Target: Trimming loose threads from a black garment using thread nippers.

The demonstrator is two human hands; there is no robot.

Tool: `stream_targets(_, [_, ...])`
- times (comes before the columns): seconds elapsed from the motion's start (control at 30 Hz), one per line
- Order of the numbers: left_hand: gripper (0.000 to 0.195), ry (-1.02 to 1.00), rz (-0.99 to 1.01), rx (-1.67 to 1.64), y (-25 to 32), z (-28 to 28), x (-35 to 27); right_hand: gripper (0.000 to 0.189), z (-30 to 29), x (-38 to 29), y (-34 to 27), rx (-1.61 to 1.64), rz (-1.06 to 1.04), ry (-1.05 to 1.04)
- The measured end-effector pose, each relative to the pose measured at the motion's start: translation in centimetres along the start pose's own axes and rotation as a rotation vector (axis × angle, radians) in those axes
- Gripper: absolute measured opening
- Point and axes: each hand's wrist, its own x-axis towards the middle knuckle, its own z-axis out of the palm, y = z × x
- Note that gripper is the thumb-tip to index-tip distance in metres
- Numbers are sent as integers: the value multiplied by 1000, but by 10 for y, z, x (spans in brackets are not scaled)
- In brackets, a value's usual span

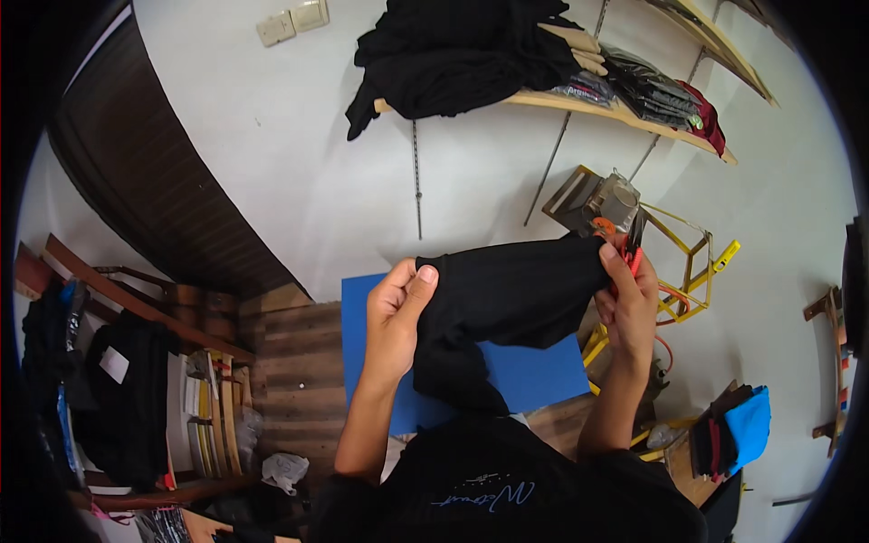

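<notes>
A black piece of fabric, perhaps a garment (516, 285), is stretched between my two hands, its lower part hanging down towards my body. My left hand (400, 312) pinches its upper left corner between thumb and fingers. At the upper right corner my right hand (628, 292) pinches it the same way. Red-handled snips (635, 254) with dark blades show at the right hand; whether the fingers also hold them cannot be told. Below the fabric lies a blue board or tabletop (536, 377), partly covered by it.
A wooden wall shelf (529, 100) bears black clothes (468, 61) and bagged garments (652, 85). Right stands a yellow metal frame (686, 271) with a yellow cutter (727, 256). Folded clothes (747, 427) lie lower right. At left are a rack with black clothes (125, 407) and a plastic bag (285, 470).
</notes>
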Motion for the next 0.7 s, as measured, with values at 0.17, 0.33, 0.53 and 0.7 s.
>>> stream_targets(0.17, [29,-85,146,208,18,6,4,19,-13,0,-4,41,-1,-16])
stream_targets(0.33, [30,-100,125,267,18,19,5,20,-26,-1,-12,33,-7,-5])
stream_targets(0.53, [31,-247,-34,279,4,38,8,20,-44,12,-8,75,-60,58])
stream_targets(0.7, [46,-873,-414,604,-15,15,11,16,-50,39,-12,66,-132,172])
